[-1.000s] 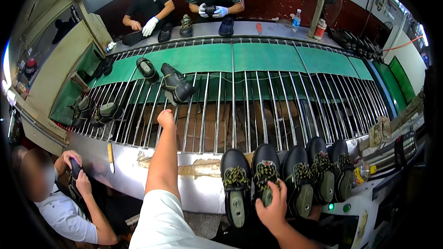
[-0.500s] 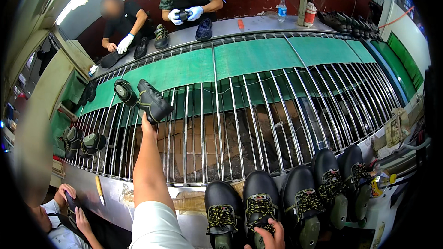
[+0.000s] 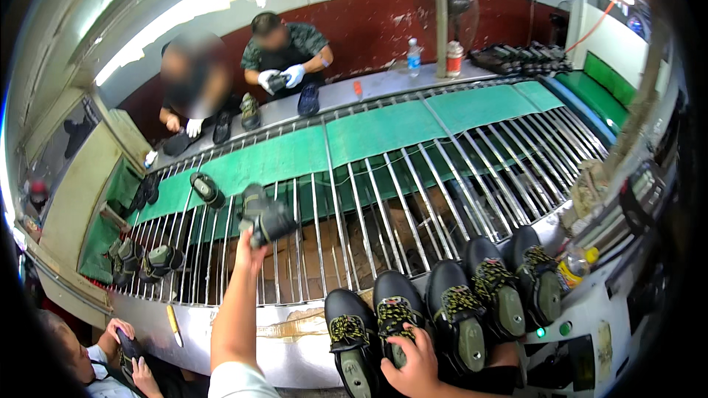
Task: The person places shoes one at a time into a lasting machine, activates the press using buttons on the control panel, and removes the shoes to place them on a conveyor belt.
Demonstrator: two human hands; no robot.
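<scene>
My left hand [image 3: 251, 252] is closed round a black work shoe [image 3: 271, 222] with yellow-green trim, held above the metal bars; motion blurs it. On the green mat beyond lies another black shoe [image 3: 208, 190], apart from the held one. In front of me stands a row of black lace-up shoes on grey-green lasts, with black-and-yellow laces. My right hand [image 3: 414, 365] grips the second shoe from the left [image 3: 396, 302] near its laces and collar, its fingers curled over the opening. The leftmost shoe [image 3: 349, 328] stands beside it.
Across the bar rack [image 3: 369, 214] two people work on shoes at a metal bench [image 3: 383, 90]. More shoes [image 3: 158, 260] lie at the rack's left end. A knife with a yellow handle [image 3: 174, 322] lies on the near ledge. Another person sits at lower left holding a shoe [image 3: 130, 346].
My left hand has drawn the held shoe back toward me and right, away from the shoe on the mat. My right hand stays at the second shoe. The whole view has shifted.
</scene>
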